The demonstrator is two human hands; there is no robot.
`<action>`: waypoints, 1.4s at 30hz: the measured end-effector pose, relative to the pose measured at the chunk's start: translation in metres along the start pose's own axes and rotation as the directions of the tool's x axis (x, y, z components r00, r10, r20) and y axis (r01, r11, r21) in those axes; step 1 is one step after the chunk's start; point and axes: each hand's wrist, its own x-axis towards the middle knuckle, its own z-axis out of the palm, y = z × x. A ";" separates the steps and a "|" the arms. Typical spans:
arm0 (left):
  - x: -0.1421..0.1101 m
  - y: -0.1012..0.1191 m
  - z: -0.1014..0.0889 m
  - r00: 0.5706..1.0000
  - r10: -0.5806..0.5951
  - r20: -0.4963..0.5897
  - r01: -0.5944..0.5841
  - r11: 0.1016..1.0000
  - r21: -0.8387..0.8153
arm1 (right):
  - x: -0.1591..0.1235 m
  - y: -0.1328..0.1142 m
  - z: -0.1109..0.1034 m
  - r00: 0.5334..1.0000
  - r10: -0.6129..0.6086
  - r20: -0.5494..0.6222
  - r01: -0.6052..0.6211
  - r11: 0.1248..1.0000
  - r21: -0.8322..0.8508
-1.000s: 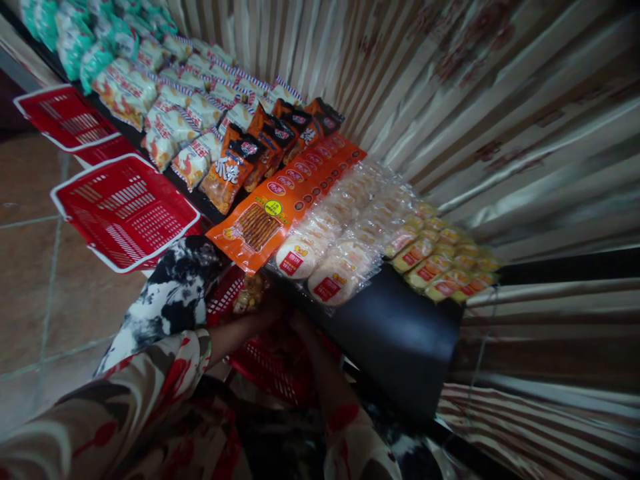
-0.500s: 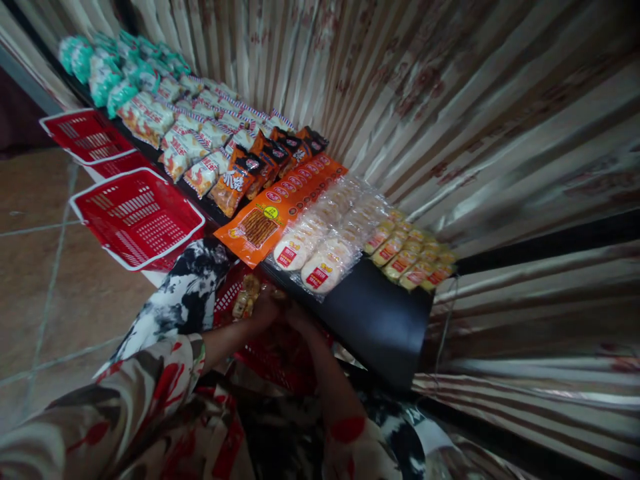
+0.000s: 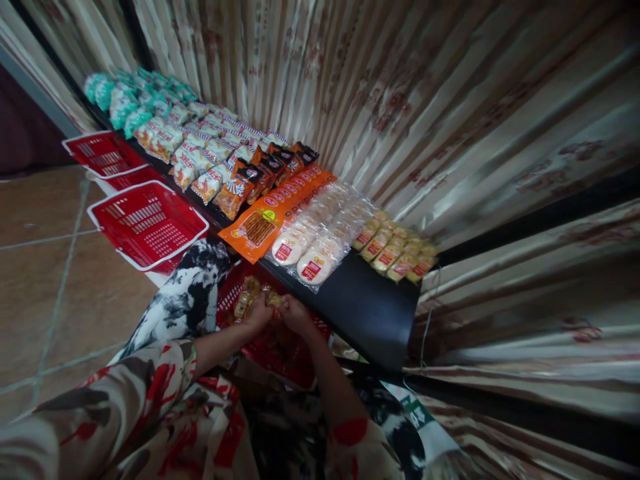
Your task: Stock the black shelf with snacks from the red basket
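My left hand (image 3: 258, 313) and my right hand (image 3: 294, 313) are side by side over a red basket (image 3: 233, 288) between my knees. The fingers of both are closed on a small yellowish snack packet (image 3: 273, 297); its exact kind is too dim to tell. Other brown-yellow wrapped snacks (image 3: 245, 301) lie in the basket, left of my left hand. Just beyond the hands, the black shelf (image 3: 375, 303) carries two rows of clear-wrapped white rice crackers (image 3: 315, 263) and a large orange snack bag (image 3: 253, 230).
Yellow-wrapped snacks (image 3: 393, 250) stand in rows near the shelf's right end. Farther left are orange-black bags (image 3: 235, 190), white bags (image 3: 160, 138) and green bags (image 3: 123, 107). Red baskets (image 3: 150, 223) stand on the left, by the tiled floor (image 3: 35, 280). A pleated curtain (image 3: 400, 120) hangs behind.
My hands have lifted slightly out of the basket's shadow, and the yellowish packet between them now shows. The view has shifted a little, with the shelf's right end moving left.
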 end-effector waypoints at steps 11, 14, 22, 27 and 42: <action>-0.016 -0.008 -0.030 0.996 0.088 -0.008 -0.089 0.996 -0.033 | -0.013 -0.019 -0.014 0.957 -0.098 0.273 0.060 0.988 0.144; -0.025 -0.001 -0.043 0.984 0.178 -0.006 -0.178 0.983 -0.041 | -0.016 -0.026 -0.021 0.936 -0.146 0.319 0.066 0.966 0.248; -0.055 0.043 -0.066 0.940 0.334 -0.071 -0.340 0.930 -0.139 | -0.029 -0.062 -0.053 0.883 -0.276 0.379 -0.027 0.776 0.630; -0.060 0.060 -0.072 0.940 0.331 -0.084 -0.341 0.919 -0.196 | -0.035 -0.076 -0.073 0.844 -0.321 0.429 -0.077 0.720 0.690; -0.048 0.093 -0.038 0.884 0.462 -0.071 -0.452 0.807 -0.379 | -0.048 -0.053 -0.122 0.935 -0.208 0.287 -0.031 0.759 0.650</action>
